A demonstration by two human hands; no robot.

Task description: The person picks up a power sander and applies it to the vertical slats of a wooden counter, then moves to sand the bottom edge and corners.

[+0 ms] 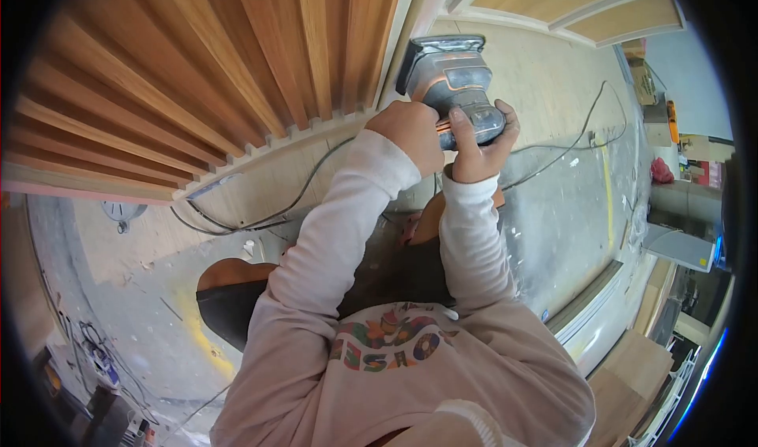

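Right grip (pixel 478 152) clamped round the rear of the sander (pixel 454 80); left grip (pixel 408 133) bears against it, fingers hidden, closure undetermined. Sander stands beside the slatted wooden panel (pixel 257 52), contact unconfirmed. Advised: pad (pixel 404 66) flat, pressure even, cable (pixel 324 163) clear. Right of the sander: pale board (pixel 545 84), then scuffed grey floor (pixel 557 226), clutter farther out.

Dusty grey and black on the sander (pixel 454 76), with thin orange lines along its body. Warm reddish brown across the slatted panel (pixel 316 44) at far left, striped lighter and darker. Pinkish off-white on the sweatshirt (pixel 489 360), with a multicoloured print (pixel 391 340). Black on the shorts (pixel 395 277). Mottled grey, white-specked, on the floor (pixel 545 218), with a yellow line (pixel 608 198) at right.
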